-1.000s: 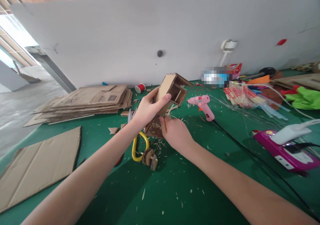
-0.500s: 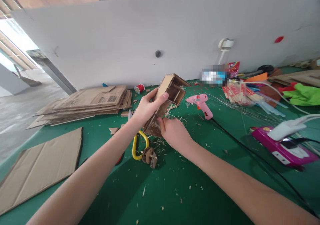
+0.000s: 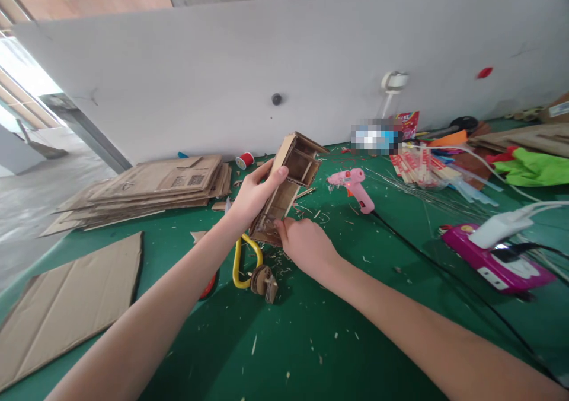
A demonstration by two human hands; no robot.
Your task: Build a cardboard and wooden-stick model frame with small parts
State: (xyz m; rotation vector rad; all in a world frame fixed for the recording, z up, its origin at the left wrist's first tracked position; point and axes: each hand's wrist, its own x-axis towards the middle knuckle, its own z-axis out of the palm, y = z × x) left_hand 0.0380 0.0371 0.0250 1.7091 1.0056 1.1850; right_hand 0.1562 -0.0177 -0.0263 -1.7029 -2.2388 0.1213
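Note:
A small cardboard box structure (image 3: 284, 196), open along one side with inner partitions, is held tilted above the green table. My left hand (image 3: 258, 190) is closed round its left side, thumb on the upper edge. At the box's lower end, the fingers of my right hand (image 3: 306, 244) are curled in and grip the cardboard edge; the fingertips are partly hidden. Below the box lie yellow-handled scissors (image 3: 237, 264) and a small piece of round cardboard discs on a stick (image 3: 262, 282). A pink glue gun (image 3: 355, 187) rests to the right.
Stacked cardboard sheets (image 3: 169, 181) and a flat cardboard panel (image 3: 80, 300) lie on the left. A red thread spool (image 3: 245, 160) is near the wall. On the right are a magenta power strip (image 3: 493, 258), cables, wrapped sticks (image 3: 415, 165) and green fabric (image 3: 528, 166). Scraps litter the table.
The box has turned slightly, so more of its lower inside shows. Both hands keep their hold on it, and the whole view has shifted a little.

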